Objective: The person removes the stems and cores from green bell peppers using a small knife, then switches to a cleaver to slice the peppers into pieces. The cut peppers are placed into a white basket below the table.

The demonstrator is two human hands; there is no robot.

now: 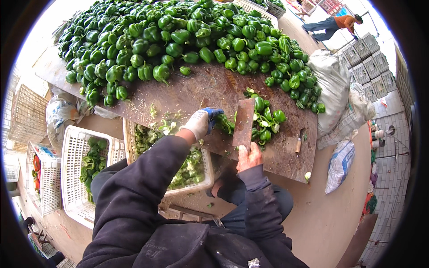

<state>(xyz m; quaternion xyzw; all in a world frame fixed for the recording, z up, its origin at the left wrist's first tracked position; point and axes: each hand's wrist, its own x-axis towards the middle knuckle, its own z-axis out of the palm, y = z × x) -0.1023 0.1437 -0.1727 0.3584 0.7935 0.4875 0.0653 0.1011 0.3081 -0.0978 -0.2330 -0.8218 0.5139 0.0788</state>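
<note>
My left hand [200, 122], in a white glove with blue-coated fingers, is closed around cut green pepper [225, 124] low over the table's near edge. Part of that pepper is hidden by the glove. In my bare right hand [248, 157] is the handle of a cleaver [244, 122], its broad rusty blade pointing away from me. Right behind the blade lies a small heap of green bell peppers [264, 117], some of them cut open. Below my left forearm, a crate [208, 167] holds pale green pepper cores and scraps.
A large pile of green bell peppers [181, 37] covers the far side of the wooden table [214, 83]. A small knife [299, 142] lies at the right. White crates [72, 174] stand at left, sacks [330, 87] at right. Far off, a person [335, 25] leans near stacked crates [372, 67].
</note>
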